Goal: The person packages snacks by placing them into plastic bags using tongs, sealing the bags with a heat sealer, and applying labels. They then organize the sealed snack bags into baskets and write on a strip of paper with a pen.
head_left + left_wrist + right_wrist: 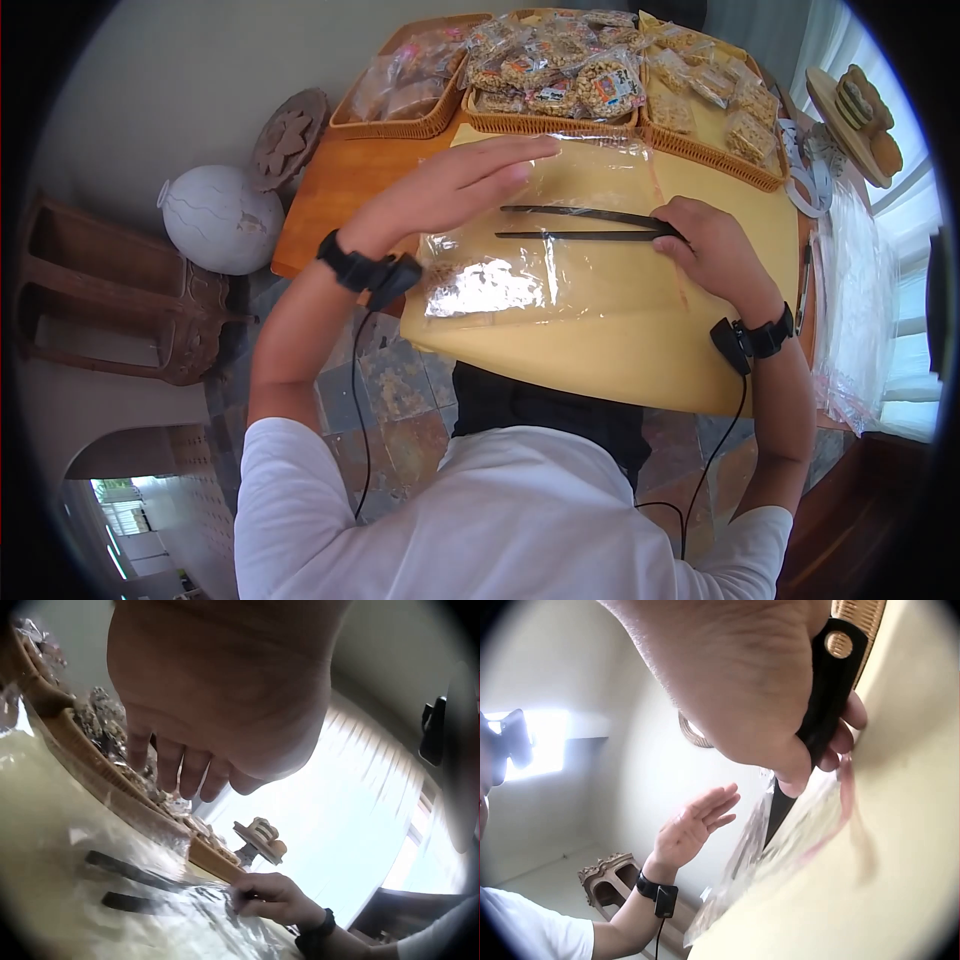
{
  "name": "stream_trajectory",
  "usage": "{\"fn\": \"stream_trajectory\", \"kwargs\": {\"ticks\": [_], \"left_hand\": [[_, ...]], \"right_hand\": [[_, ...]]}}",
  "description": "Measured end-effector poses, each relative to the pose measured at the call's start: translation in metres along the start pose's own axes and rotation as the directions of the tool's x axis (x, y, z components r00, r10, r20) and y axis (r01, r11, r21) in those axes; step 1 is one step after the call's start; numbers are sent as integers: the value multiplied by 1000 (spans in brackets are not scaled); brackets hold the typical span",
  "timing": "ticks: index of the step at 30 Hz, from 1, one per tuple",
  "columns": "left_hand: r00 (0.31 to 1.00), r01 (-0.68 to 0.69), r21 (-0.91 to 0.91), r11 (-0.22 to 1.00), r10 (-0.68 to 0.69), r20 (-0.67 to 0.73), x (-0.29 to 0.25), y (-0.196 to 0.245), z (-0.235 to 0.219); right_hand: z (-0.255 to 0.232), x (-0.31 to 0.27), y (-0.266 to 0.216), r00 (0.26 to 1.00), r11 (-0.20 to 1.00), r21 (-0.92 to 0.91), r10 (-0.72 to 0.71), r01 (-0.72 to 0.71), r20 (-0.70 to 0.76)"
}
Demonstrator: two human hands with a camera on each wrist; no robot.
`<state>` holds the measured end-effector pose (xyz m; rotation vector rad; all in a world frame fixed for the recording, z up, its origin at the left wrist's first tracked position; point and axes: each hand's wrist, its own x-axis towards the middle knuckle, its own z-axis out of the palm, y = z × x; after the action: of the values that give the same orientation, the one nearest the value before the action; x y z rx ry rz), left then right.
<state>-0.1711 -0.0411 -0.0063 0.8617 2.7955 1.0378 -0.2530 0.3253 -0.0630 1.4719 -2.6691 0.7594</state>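
A clear plastic bag (590,280) lies flat on the yellow sheet (620,360). The right hand (715,250) grips black tongs (600,236) by their joined end, and the two arms stretch leftward, apart, over the bag. With fingers straight, the left hand (470,185) hovers above the bag's upper left part, holding nothing. In the left wrist view the left palm (217,690) faces the camera, while the tongs (142,904) show below. The right wrist view has the right fingers curled round the black tongs (829,690).
Three wicker baskets with packaged snacks stand along the back; the middle one (555,122) is heaped. Clear plastic bags (850,300) lie at the table's right side. A white round pot (220,220) and a carved wooden piece (290,140) are at the left.
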Motion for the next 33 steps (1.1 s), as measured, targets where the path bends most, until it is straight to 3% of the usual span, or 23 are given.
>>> {"fn": "stream_trajectory", "kwargs": {"ticks": [2,3,5,15,18,20,26,30,31,32,33], "left_hand": [[981,189,16,982,-190,50,-40,-29,-8],[981,191,17,981,-192,39,-53,-37,-8],[971,195,223,955,-221,97,-74,-47,-1],[977,195,228,954,-210,44,-86,-56,19],[974,199,252,947,-219,56,-83,-51,27],[974,177,300,937,-211,85,-74,-49,33],[980,82,298,951,-132,150,-25,-43,55],[994,-20,340,940,-18,109,4,-43,60],[996,-68,385,920,87,-31,6,-44,56],[995,-76,389,918,96,-33,6,-48,49],[967,44,346,937,47,-250,5,-52,39]], "right_hand": [[5,3,-6,1000,1000,21,-1,1,-18],[7,7,-9,1000,1000,17,-11,11,-16],[12,15,-15,999,999,26,-46,46,-7],[23,50,-28,969,972,47,-234,231,76],[13,47,-33,972,971,144,-207,191,110],[8,38,-33,989,975,217,-83,55,119],[-14,2,-18,998,993,121,-24,18,51],[-15,-16,5,999,996,-79,-40,41,11],[-13,-19,10,1000,995,-93,-25,24,-17],[-10,-19,14,999,995,-101,-25,23,-24],[-6,-19,18,997,993,-112,-45,37,-70]]}}
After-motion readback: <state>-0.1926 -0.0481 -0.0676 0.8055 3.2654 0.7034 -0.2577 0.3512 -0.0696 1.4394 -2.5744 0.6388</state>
